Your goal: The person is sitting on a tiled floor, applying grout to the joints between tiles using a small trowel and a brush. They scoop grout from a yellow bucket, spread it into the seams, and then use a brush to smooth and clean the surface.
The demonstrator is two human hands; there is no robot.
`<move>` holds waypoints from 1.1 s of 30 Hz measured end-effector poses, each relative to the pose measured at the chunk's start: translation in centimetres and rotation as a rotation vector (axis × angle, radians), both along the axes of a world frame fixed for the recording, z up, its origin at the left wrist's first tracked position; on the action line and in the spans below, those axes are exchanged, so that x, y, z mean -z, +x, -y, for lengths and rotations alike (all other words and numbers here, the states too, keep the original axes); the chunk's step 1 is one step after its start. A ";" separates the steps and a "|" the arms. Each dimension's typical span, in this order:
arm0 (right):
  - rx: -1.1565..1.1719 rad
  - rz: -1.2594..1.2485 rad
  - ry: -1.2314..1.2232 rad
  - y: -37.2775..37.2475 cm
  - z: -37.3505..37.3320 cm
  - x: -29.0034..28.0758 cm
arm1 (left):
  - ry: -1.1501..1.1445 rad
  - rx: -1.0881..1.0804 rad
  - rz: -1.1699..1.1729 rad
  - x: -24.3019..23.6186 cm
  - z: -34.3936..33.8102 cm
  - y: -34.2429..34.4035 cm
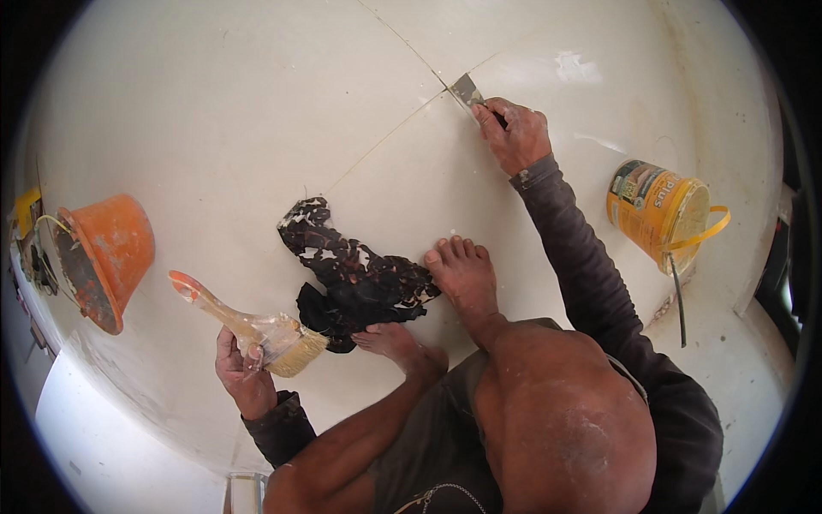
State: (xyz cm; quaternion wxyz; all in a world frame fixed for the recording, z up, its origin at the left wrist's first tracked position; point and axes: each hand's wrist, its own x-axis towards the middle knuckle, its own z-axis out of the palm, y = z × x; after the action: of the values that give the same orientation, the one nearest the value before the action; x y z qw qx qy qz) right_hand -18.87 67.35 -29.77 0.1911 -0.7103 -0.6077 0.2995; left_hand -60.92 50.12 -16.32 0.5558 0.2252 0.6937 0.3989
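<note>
At the lower left, my left hand (244,373) is closed on a wide paintbrush (282,343), its pale bristles pointing right and its red-tipped handle up to the left. At the upper middle, my right hand (514,133) grips a putty knife (467,94), its blade at the crossing of thin grout lines (445,88) in the pale tiled floor (231,103). A crumpled dark patterned cloth (355,278) lies between my bare feet and the lines, touching my toes.
An orange bucket (116,253) with a grey crusted inside stands at the left, some dark and yellow items (30,223) beyond it. A yellow pail (651,214) with a handle and a thin dark rod (679,304) stands at the right, beside a floor edge.
</note>
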 end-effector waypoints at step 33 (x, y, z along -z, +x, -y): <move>0.528 -0.771 -0.441 -3.9 -1.3 -2.1 | -0.031 0.013 -0.030 0.2 0.2 1.3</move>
State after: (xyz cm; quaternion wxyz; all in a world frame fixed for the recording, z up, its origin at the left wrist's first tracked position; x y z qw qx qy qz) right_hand -22.77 68.65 -27.71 0.3161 -0.7007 -0.2157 0.6021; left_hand -59.58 49.88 -16.53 0.5514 0.2270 0.7065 0.3813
